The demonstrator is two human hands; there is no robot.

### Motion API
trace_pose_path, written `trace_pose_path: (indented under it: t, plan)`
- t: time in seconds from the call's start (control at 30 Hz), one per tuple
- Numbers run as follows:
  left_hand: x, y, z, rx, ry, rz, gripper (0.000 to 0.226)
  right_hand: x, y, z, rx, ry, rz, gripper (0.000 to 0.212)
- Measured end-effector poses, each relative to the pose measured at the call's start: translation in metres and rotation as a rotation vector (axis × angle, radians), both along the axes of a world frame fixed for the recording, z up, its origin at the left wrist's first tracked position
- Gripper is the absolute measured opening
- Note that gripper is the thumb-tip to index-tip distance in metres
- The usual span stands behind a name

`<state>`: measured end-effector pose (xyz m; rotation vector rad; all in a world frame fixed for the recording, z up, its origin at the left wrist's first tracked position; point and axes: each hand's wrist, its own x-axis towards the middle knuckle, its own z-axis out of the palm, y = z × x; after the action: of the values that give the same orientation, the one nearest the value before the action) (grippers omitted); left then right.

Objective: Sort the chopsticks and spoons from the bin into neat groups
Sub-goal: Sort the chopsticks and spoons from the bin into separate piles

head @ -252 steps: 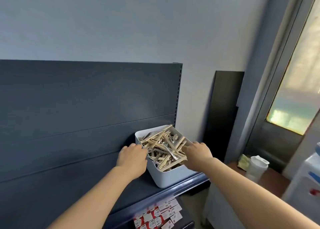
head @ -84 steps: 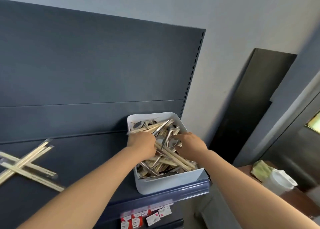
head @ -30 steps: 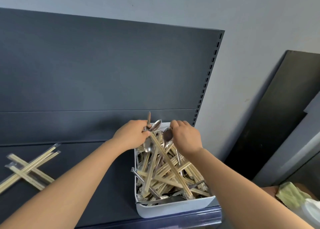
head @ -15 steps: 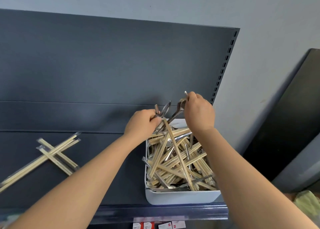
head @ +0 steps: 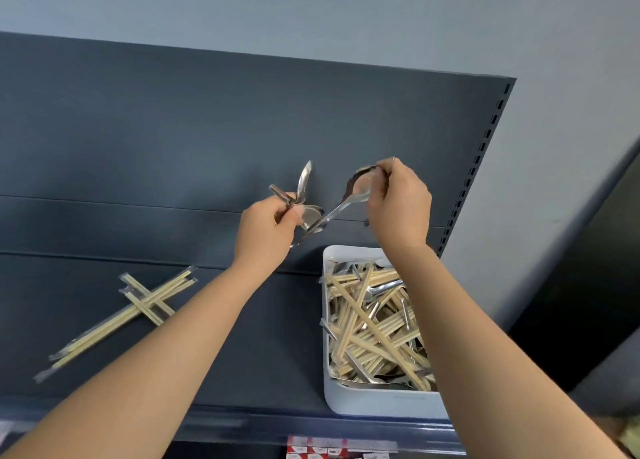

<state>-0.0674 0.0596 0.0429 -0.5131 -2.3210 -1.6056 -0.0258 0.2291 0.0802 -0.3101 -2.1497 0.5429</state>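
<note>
A white bin (head: 381,403) stands on the dark shelf (head: 242,354) at the right, filled with wrapped chopsticks (head: 374,323) and metal spoons tangled together. My left hand (head: 268,230) grips a small bunch of metal spoons (head: 304,184), raised above the shelf. My right hand (head: 398,204) pinches one more spoon (head: 349,198) by its bowl end; its handle slants down-left toward the left hand. A loose crossed pile of wrapped chopsticks (head: 138,306) lies on the shelf at the left.
The dark shelf back panel (head: 207,139) rises right behind the hands, with a slotted upright (head: 485,146) at its right edge. A dark board (head: 588,285) leans on the wall at the right. Price tags (head: 329,450) line the shelf's front edge.
Both hands have lifted up and left out of the bin with spoons. The right hand's spoon now hangs free of the bin contents. The view has shifted, showing more of the chopstick pile.
</note>
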Motion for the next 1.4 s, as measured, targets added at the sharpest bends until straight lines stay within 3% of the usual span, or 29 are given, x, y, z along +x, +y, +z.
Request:
trace_pose_path:
  t: [0.27, 0.63, 0.97, 1.17, 1.4]
  plan:
    - [0.000, -0.131, -0.009, 0.089, -0.071, 0.158, 0.024, -0.028, -0.146, -0.028, -0.184, 0.035, 0.288, 0.016]
    - [0.000, -0.357, -0.062, 0.129, -0.145, 0.340, 0.026, -0.057, -0.371, -0.092, -0.380, -0.050, 0.472, 0.015]
    - [-0.047, -0.476, -0.100, 0.085, -0.205, 0.441, 0.025, -0.119, -0.496, -0.124, -0.441, -0.232, 0.546, 0.014]
    - [-0.116, -0.532, -0.126, 0.014, -0.179, 0.440, 0.016, -0.194, -0.553, -0.152, -0.549, -0.341, 0.541, 0.015]
    - [-0.178, -0.595, -0.153, -0.336, -0.159, 0.373, 0.023, -0.258, -0.612, -0.180, -0.655, -0.519, 0.510, 0.018]
